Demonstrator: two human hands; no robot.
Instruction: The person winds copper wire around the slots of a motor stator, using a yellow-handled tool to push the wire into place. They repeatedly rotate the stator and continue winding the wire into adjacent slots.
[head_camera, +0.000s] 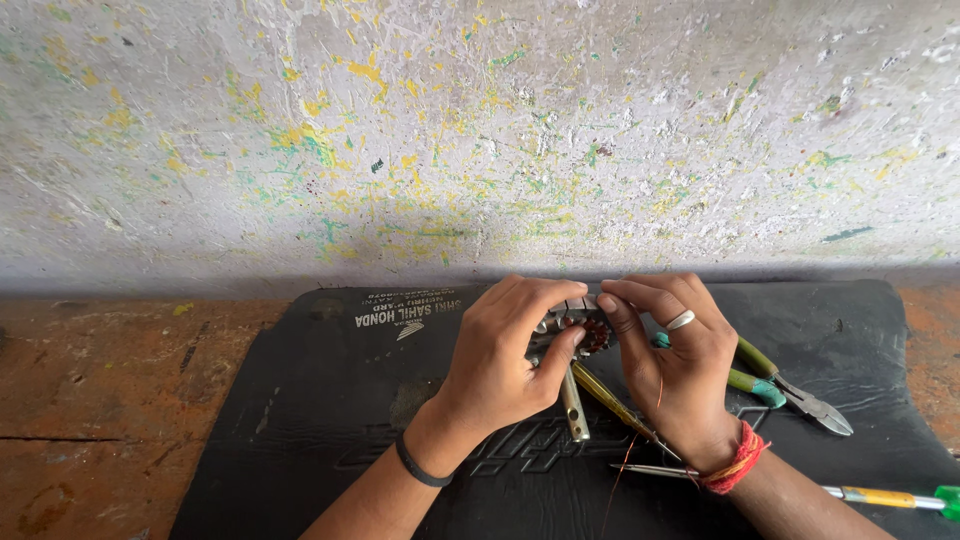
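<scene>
Head view: a small round motor stator (580, 332), with a metal rim and reddish copper windings at its centre, is pinched between the fingers of both hands above the middle of a black rubber mat (330, 400). The left hand (500, 355) is wrapped round its near and left side, thumb pressed against the winding face; the right hand (675, 360) is closed on its right side, fingertips curled over the top edge. A silver ring is worn on the right hand, a red thread band on that wrist, and a black band on the left wrist. A thin copper wire (630, 455) is seen trailing down from under the right hand.

Beneath the hands, on the mat, three tools can be counted: a yellow-handled screwdriver (605, 395) with a metal shaft beside it, green-handled pliers (790, 385) just right of the right hand, and a second long tool (880, 495) with a yellow and green handle lying near the mat's front right corner. The right half of the mat is thus crowded, while its left half is left free.

The mat is laid on a worn, rust-brown bench (100, 400), with bare strips on both sides. Its far edge is set against a pale wall (480, 130) flecked with yellow and green paint, so little room is left behind the hands.
</scene>
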